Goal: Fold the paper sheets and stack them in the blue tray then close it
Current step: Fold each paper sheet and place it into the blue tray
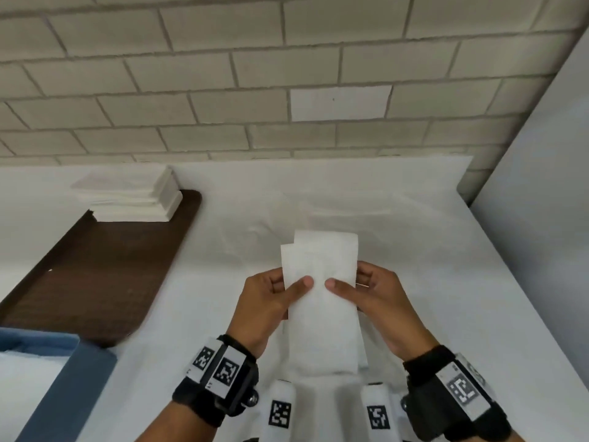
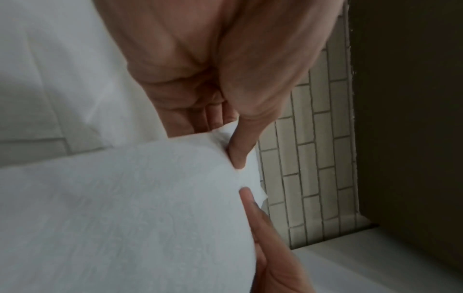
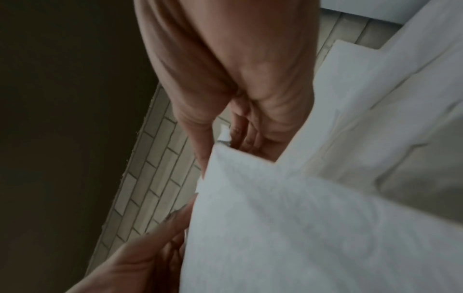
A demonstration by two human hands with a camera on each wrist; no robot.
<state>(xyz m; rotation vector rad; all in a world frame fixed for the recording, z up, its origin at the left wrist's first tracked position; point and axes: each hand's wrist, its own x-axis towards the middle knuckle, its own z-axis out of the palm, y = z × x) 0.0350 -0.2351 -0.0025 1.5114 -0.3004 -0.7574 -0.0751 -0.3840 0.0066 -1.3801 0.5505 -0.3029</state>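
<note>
A white paper sheet (image 1: pixel 322 314), folded into a long strip, is held up over the middle of the white table. My left hand (image 1: pixel 280 290) pinches its left edge, thumb on top and fingers behind. My right hand (image 1: pixel 357 290) pinches its right edge the same way. The two upper layers of the sheet are offset at the top. The left wrist view shows my left thumb pressed on the sheet (image 2: pixel 125 208). In the right wrist view the sheet (image 3: pixel 300 228) fills the lower right. A corner of the blue tray (image 1: pixel 73 378) with white paper inside shows at the lower left.
A stack of white paper sheets (image 1: pixel 130 196) lies at the far end of a dark brown board (image 1: pixel 95 275) on the left. A brick wall (image 1: pixel 255 74) stands behind the table (image 1: pixel 446 282). A pale panel (image 1: pixel 548 186) borders the right side.
</note>
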